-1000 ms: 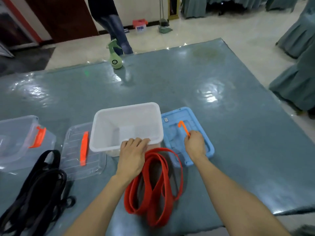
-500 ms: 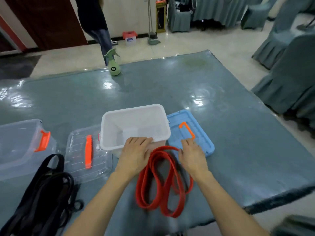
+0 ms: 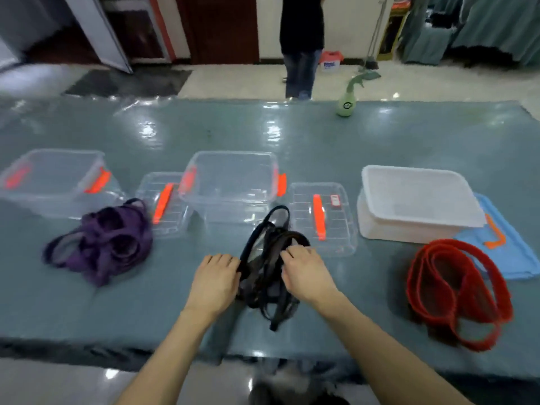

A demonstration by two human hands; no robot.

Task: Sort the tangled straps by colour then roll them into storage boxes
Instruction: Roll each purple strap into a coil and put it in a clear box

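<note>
A tangle of black straps (image 3: 267,276) lies in front of me on the table. My left hand (image 3: 214,283) presses against its left side, fingers curled on a loop. My right hand (image 3: 306,273) grips the straps from the right. Purple straps (image 3: 102,244) sit in a heap to the left. Red straps (image 3: 458,290) lie coiled to the right. Behind them stand a clear box (image 3: 52,182) at the left, a clear box (image 3: 230,185) in the middle and a white box (image 3: 415,200) at the right.
Two clear lids with orange handles (image 3: 163,203) (image 3: 321,217) lie between the boxes. A blue lid (image 3: 502,244) rests right of the white box. A green spray bottle (image 3: 347,97) stands at the far edge, with a person (image 3: 301,45) beyond it. The table's near edge is close.
The view has swung left. Both hands left the white box and blue lid and now hold the black straps. The red straps now lie off to the right.
</note>
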